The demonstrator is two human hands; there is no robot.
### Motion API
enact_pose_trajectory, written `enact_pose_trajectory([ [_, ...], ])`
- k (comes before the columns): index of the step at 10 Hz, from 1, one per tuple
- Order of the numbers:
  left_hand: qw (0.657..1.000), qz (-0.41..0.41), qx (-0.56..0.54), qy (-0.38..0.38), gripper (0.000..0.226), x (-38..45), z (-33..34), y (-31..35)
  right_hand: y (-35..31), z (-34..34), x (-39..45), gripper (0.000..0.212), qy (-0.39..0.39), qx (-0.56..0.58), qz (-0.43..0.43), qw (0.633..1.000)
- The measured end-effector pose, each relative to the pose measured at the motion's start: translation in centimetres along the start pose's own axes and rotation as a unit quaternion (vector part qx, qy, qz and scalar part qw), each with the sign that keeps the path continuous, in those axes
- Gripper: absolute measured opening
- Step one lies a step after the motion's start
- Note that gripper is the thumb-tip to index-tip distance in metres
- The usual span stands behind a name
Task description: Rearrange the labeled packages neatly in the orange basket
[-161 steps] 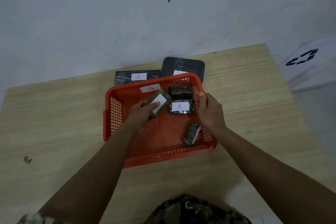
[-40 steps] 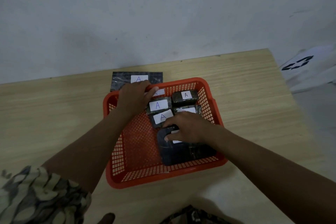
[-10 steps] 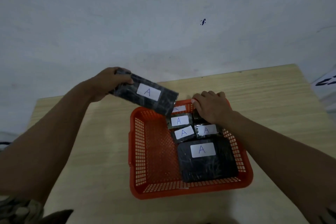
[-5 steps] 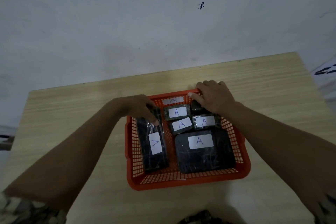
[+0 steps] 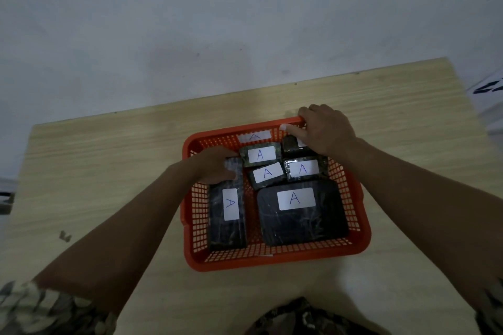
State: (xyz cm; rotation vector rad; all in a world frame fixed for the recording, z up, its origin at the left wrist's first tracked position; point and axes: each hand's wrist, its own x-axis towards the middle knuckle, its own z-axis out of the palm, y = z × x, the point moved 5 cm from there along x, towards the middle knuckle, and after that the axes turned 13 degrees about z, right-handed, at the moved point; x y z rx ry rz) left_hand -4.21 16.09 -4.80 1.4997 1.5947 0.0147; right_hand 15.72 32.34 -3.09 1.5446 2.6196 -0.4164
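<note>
The counter (image 5: 109, 171) is now bare of packages. All lie in the basket (image 5: 275, 260), mid-frame: the long package (image 5: 227, 221) newly at its left, left hand (image 5: 217, 164) clasping its top; right hand (image 5: 324, 130) grips the rim. Nearly done.

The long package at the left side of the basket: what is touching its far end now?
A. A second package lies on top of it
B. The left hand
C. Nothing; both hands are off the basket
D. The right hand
B: the left hand rests on the far end of the long package in the basket, while the right hand holds the far rim.
</note>
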Motion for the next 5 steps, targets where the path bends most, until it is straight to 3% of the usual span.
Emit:
enact_pose_trajectory([
  [2,0.988,0.122,0.036,0.082,0.048,-1.1,0.3,1.0,-0.1,-0.1,-0.1,0.071,-0.003,-0.003,0.003,1.000],
  [4,0.984,0.093,0.051,0.141,0.039,-1.5,-0.3,1.5,-0.4,-0.6,-1.0,0.072,-0.038,-0.055,0.018,0.998],
  [5,0.965,0.068,0.088,0.239,0.034,-1.9,-2.4,3.9,-1.4,-2.1,-2.3,0.070,-0.008,-0.026,0.017,0.999],
])
